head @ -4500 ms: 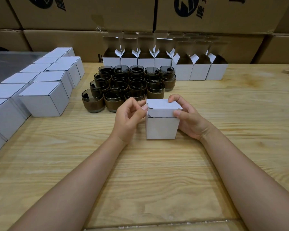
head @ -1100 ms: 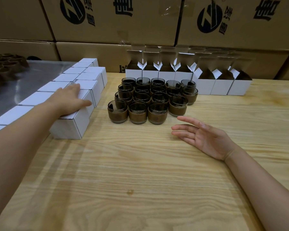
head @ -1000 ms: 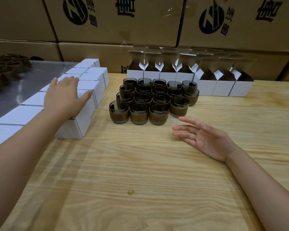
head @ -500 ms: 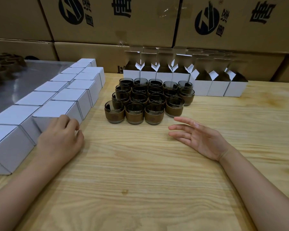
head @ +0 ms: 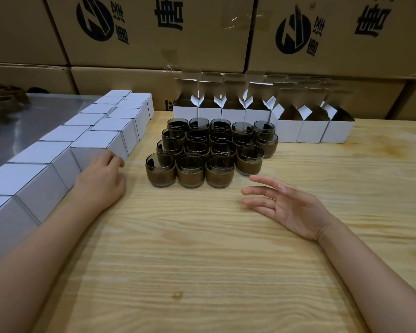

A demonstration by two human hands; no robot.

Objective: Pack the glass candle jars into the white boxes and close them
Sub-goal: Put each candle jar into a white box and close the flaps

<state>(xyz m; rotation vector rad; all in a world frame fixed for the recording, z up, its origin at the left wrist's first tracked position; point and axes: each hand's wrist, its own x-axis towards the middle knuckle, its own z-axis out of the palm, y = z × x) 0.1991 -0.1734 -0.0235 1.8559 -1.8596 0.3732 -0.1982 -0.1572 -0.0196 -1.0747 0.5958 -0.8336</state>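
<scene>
The wooden table was backed by stacked brown cartons. Along its left edge a double row of closed white boxes was ranged; at the back, open white boxes were lined up. Between them, the glass candle jars were clustered tightly, touching. They were judged rigid, smooth and breakable, best gripped around the brown band. The left hand was rested with fingers curled loosely against a closed box, holding nothing; a second earlier it had been laid on top of that box. The right hand was held empty, fingers spread, as before.
</scene>
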